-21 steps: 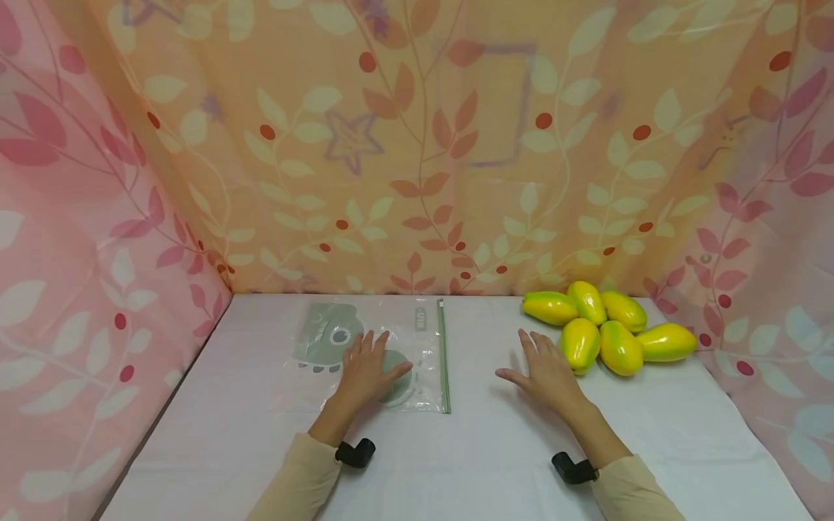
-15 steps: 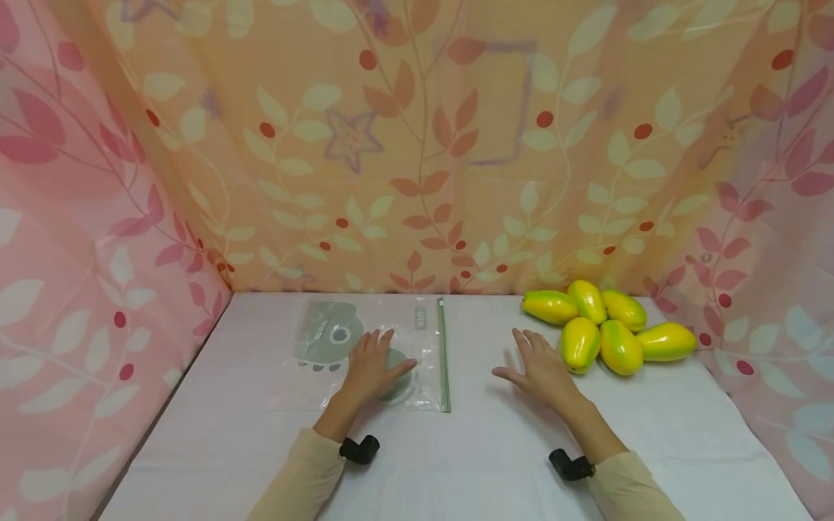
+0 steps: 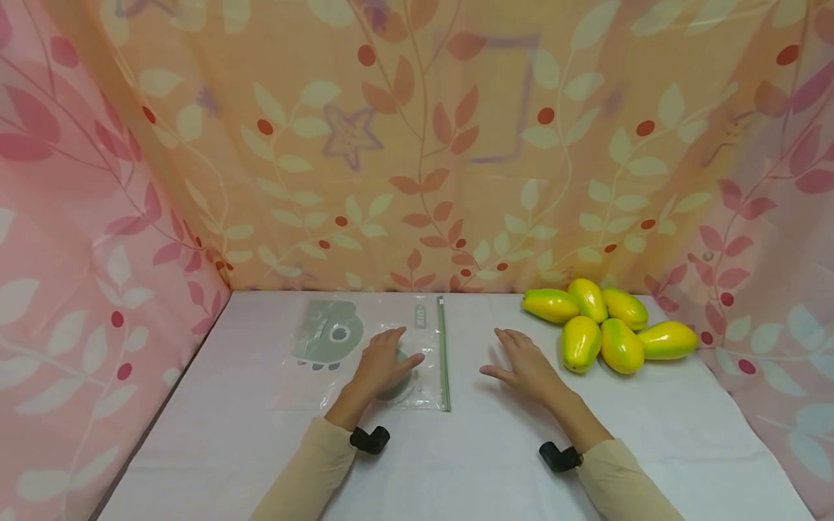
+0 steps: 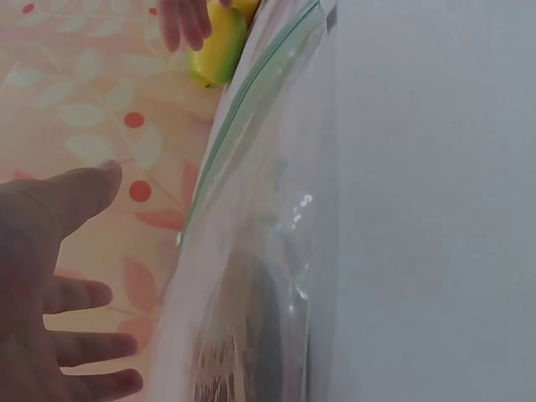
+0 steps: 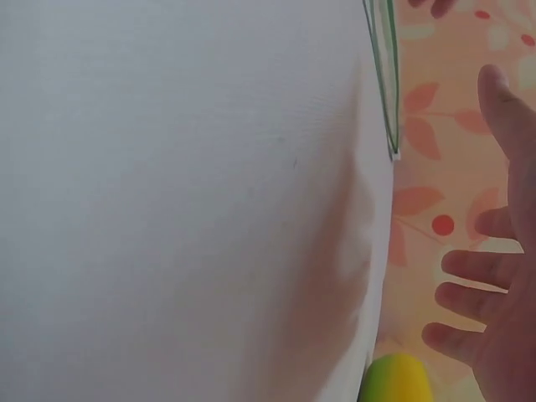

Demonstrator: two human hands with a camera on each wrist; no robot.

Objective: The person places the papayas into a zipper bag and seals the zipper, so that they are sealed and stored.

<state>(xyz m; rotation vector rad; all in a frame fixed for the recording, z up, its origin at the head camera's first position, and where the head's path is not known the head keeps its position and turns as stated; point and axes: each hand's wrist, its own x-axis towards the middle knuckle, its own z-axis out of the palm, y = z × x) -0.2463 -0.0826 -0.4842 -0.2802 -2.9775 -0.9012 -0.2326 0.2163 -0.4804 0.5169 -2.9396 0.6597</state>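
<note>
On the table (image 3: 456,470), the bag (image 3: 345,353) lies left of the frame's centre, six fruits (image 3: 622,346) right. A curtain (image 3: 423,159) hangs behind.

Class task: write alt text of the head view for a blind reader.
A left hand hovers over a clear printed zip bag, a right hand over the white table; neither holds anything. Six yellow-green fruits lie at the right.

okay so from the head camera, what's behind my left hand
Behind your left hand is part of the clear bag, which lies on the white cloth; its green print shows on both sides. The part that the hand covers cannot be seen.
</note>
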